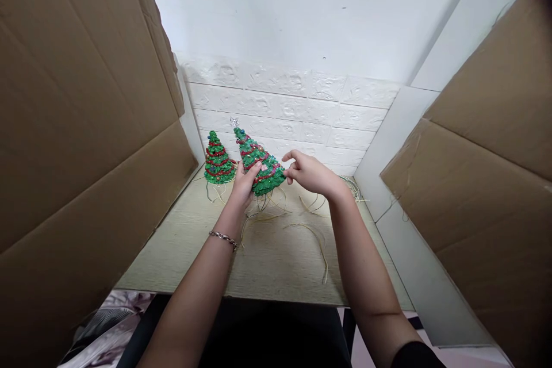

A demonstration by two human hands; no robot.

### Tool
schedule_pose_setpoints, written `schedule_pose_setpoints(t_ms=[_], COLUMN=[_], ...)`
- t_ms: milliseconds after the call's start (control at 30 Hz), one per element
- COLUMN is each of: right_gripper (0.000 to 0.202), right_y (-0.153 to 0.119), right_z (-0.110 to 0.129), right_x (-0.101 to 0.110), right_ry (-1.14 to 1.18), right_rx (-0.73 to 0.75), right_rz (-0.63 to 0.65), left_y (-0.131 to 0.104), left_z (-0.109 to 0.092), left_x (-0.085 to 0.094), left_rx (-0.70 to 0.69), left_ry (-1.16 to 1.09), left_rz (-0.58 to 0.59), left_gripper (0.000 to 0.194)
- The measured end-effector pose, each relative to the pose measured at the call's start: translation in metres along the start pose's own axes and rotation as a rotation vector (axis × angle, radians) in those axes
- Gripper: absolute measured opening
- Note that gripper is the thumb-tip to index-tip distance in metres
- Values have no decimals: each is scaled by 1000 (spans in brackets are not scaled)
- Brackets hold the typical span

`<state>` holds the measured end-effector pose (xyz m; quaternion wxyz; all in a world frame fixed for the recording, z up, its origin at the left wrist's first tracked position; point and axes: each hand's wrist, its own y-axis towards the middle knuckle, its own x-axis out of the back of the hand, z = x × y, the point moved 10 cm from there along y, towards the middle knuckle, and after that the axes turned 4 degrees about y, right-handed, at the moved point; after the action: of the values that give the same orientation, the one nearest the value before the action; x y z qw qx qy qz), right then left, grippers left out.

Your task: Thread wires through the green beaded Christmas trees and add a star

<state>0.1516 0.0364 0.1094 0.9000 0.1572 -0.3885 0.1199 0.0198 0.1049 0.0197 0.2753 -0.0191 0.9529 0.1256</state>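
Note:
A small green Christmas tree (251, 152) with red garlands, beads and a clear star at its tip leans to the left above the table. My left hand (245, 185) is closed around its lower left side, the thumb lying across the front. At the tree's lower right edge is my right hand (311, 173), thumb and fingers bent together; whatever they pinch there is too small to make out. Thin pale cords (269, 217) show beneath the tree. Behind my left hand, a second decorated tree (218, 162) stands upright on the table.
Loose pale strands (323, 253) lie on the wooden table (276, 267), and a coil of cord (354, 187) sits at the back right. Cardboard panels (86, 126) (487, 155) flank both sides. A white brick-patterned wall (276, 83) closes off the back.

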Motion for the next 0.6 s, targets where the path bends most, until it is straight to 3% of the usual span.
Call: schedule_pose_setpoints(t_ms=[100, 600], right_gripper=[13, 21], right_y=[-4, 0], right_z=[3, -1], right_x=[2, -14], right_ry=[-81, -269], right_rx=[-4, -10], right_rz=[14, 104], left_y=[1, -1], left_z=[0, 0], left_x=[1, -2], left_rx=[-14, -3], left_ry=[12, 25], left_rz=[1, -12], left_gripper=[57, 58])
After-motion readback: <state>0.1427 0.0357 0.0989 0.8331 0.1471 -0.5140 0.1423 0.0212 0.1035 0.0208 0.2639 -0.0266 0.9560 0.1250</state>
